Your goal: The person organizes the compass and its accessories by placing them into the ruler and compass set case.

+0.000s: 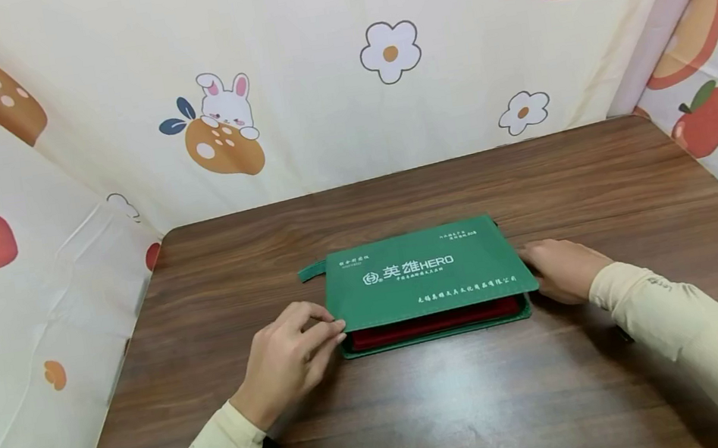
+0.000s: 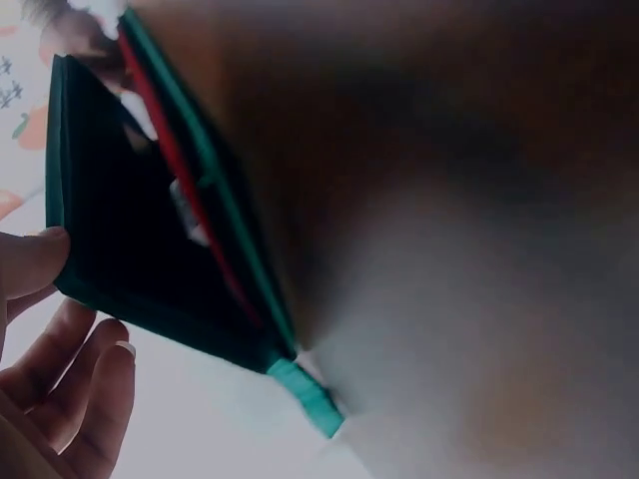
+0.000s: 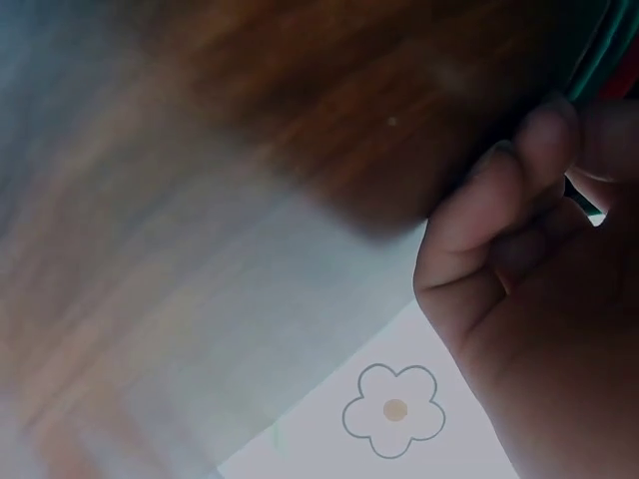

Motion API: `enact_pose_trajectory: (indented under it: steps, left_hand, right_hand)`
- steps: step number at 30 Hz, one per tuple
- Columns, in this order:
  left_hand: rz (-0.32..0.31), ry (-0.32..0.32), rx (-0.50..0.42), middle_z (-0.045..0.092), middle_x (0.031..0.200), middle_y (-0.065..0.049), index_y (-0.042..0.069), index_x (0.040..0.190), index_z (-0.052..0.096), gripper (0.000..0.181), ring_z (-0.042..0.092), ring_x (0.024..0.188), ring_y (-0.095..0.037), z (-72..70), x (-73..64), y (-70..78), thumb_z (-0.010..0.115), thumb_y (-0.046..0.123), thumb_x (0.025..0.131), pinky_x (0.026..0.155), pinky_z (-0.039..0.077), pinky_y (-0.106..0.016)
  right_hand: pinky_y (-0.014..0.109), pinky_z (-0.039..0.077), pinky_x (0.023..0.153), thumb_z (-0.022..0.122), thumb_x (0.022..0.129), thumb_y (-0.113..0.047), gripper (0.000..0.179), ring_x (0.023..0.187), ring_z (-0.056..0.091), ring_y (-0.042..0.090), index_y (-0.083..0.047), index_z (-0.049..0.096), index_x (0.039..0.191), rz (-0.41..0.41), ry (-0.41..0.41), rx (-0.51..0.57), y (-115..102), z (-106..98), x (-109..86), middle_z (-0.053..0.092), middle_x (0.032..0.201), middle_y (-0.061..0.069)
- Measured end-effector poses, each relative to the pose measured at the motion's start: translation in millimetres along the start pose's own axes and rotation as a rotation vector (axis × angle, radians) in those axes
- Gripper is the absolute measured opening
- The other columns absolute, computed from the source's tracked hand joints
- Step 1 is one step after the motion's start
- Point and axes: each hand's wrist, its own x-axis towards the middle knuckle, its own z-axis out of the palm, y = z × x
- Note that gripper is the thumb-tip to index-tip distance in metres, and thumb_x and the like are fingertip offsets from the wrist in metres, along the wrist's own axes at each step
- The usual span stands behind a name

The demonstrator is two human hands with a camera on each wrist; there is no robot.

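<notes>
A flat green case [image 1: 428, 272] with white lettering, including the word HERO, lies on the table with its lid tilted up at the front. Dark red lining or contents [image 1: 438, 322] show in the gap. At the lid's front left corner, my left hand [image 1: 290, 352] pinches the edge between thumb and fingers. The left wrist view looks into the dark interior, past a red inner edge [image 2: 180, 160]. My right hand [image 1: 561, 268] is at the case's right side, fingers curled against its edge; the lid partly hides the fingertips.
A short green strap [image 1: 313, 270] sticks out from the case's back left corner. Beneath is a dark brown wood-grain table [image 1: 467, 408]. Pale curtains [image 1: 323, 68] printed with fruit, flowers and a rabbit hang behind it and at both sides.
</notes>
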Motion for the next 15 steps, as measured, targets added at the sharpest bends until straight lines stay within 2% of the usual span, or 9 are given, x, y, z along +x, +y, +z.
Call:
enact_pose_trajectory:
  steps: [3,5,11,15]
  left_hand:
    - [0.000,-0.034,0.005,0.064,0.099,-0.002,0.013,0.095,0.080,0.009,0.063,0.086,-0.015,4.0,-4.8,3.5,0.077,0.019,0.089,0.060,0.056,-0.028]
    - [-0.006,-0.064,0.011,0.064,0.101,-0.002,0.014,0.095,0.080,0.009,0.063,0.089,-0.016,5.5,-6.3,5.6,0.079,0.018,0.087,0.063,0.057,-0.030]
    - [-0.011,-0.176,0.058,0.068,0.107,-0.001,0.017,0.094,0.080,0.009,0.064,0.100,-0.015,5.4,-4.7,10.7,0.080,0.019,0.086,0.074,0.059,-0.032]
    - [0.010,-0.212,0.097,0.072,0.110,-0.001,0.016,0.094,0.081,0.010,0.065,0.103,-0.016,5.2,-4.5,13.7,0.081,0.018,0.085,0.077,0.059,-0.033]
  right_hand:
    - [0.060,0.051,0.088,0.059,0.099,-0.012,0.038,0.108,0.065,0.042,-0.003,0.062,0.136,0.010,0.011,0.039,0,1,0.2,0.069,0.117,0.018]
    - [0.060,0.051,0.089,0.057,0.099,-0.010,0.042,0.109,0.065,0.042,-0.001,0.058,0.139,0.017,0.027,0.057,0,1,0.2,0.068,0.121,0.021]
    - [0.060,0.051,0.089,0.056,0.100,-0.013,0.044,0.111,0.064,0.043,0.000,0.055,0.142,0.044,0.045,0.061,-1,2,0.5,0.065,0.125,0.024]
    - [0.060,0.050,0.089,0.057,0.101,-0.018,0.046,0.113,0.063,0.043,0.000,0.053,0.143,0.063,0.029,0.073,-3,2,1.4,0.063,0.129,0.025]
